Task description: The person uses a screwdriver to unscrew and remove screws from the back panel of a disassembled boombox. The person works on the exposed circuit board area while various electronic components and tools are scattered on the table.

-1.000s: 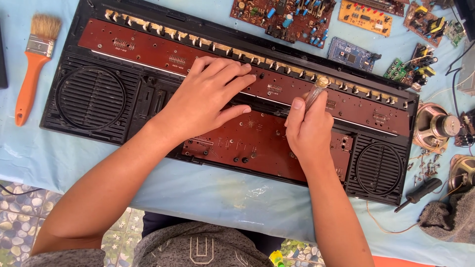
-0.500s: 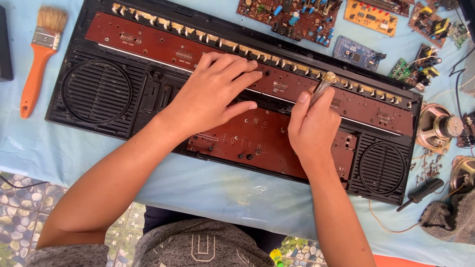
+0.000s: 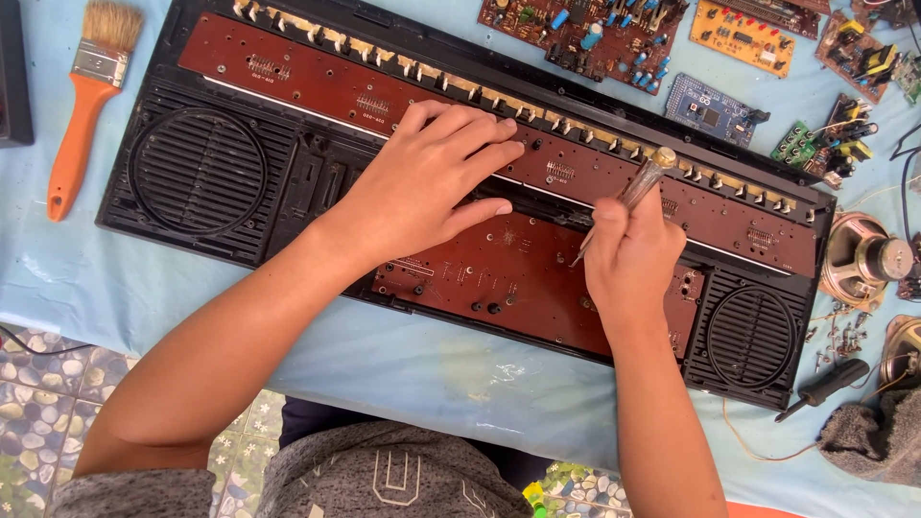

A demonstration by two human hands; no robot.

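Gripping the screwdriver (image 3: 628, 197) in our right hand (image 3: 633, 264), left hand (image 3: 432, 182) flat at nine o'clock, we risk its tip slipping and scratching the brown circuit board (image 3: 518, 278).

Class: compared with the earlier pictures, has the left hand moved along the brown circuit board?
No: the left hand stays flat on the same stretch of the long brown circuit board; only the camera shifted.

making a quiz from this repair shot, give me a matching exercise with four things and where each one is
Things:
1. paintbrush
2. screwdriver
3. loose speaker
4. left hand

Places:
a. flat on the long brown board
b. far left on the blue cloth
c. held in the right hand
d. right edge, beside the black case

Pairs: 1-b, 2-c, 3-d, 4-a
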